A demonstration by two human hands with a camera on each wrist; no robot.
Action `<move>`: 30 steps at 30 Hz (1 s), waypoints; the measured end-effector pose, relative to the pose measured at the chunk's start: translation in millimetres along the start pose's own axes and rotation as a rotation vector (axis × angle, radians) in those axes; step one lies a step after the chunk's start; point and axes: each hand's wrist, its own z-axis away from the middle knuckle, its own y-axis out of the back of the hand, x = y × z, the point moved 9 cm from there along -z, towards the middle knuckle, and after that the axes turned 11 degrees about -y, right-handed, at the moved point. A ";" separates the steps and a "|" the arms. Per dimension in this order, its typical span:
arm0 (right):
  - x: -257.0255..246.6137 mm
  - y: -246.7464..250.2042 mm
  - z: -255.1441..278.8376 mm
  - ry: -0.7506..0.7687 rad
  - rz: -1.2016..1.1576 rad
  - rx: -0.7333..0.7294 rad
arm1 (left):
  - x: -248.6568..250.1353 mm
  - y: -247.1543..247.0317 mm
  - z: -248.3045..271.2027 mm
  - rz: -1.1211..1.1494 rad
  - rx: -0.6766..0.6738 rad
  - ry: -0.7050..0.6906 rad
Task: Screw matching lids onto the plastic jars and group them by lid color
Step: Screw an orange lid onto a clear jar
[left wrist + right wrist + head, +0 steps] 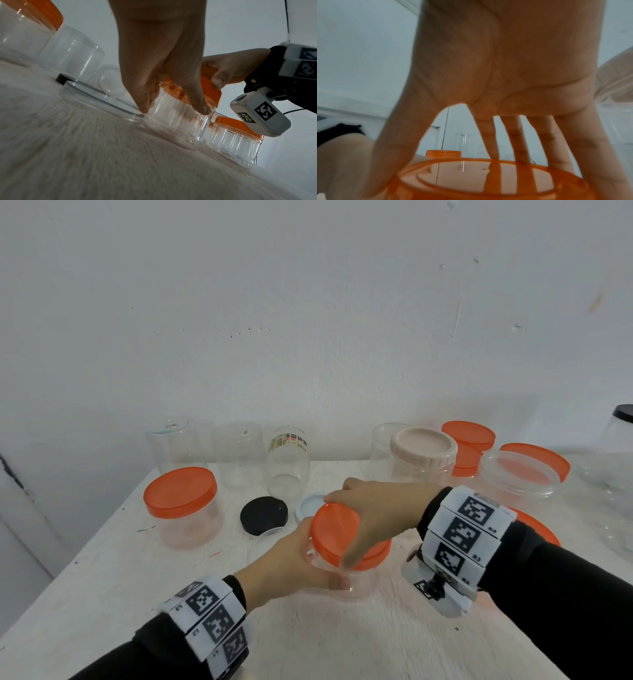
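A clear plastic jar (356, 580) stands near the table's middle front, with an orange lid (337, 529) sitting tilted on its mouth. My left hand (291, 566) grips the jar's side (178, 119) from the left. My right hand (373, 515) comes from the right and holds the orange lid (488, 175) by its rim, thumb at the front and fingers over the far edge. A capped orange-lidded jar (183, 505) stands at the left. A loose black lid (263, 515) and a pale blue lid (308, 506) lie behind the held jar.
Three clear lidless jars (239, 457) line the back wall. At the back right stand a beige-lidded jar (423, 455), orange-lidded jars (469, 440) and a shallow clear container (519, 477). A clear flat lid (263, 542) lies left of the held jar. The table's left edge (68, 563) is close.
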 end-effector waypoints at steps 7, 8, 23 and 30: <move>5.8 -6.1 -0.8 -0.078 0.005 0.010 | 0.5 0.7 0.8 -0.017 0.001 0.008; 3.4 -5.8 0.6 -0.052 -0.005 -0.017 | 0.2 1.0 0.4 -0.020 0.001 0.007; -1.8 -3.7 4.6 -0.023 0.031 -0.045 | -5.6 0.5 -2.0 -0.027 -0.020 0.015; -2.2 -0.3 3.7 -0.009 0.024 -0.040 | -5.9 0.1 -2.2 -0.001 -0.018 0.007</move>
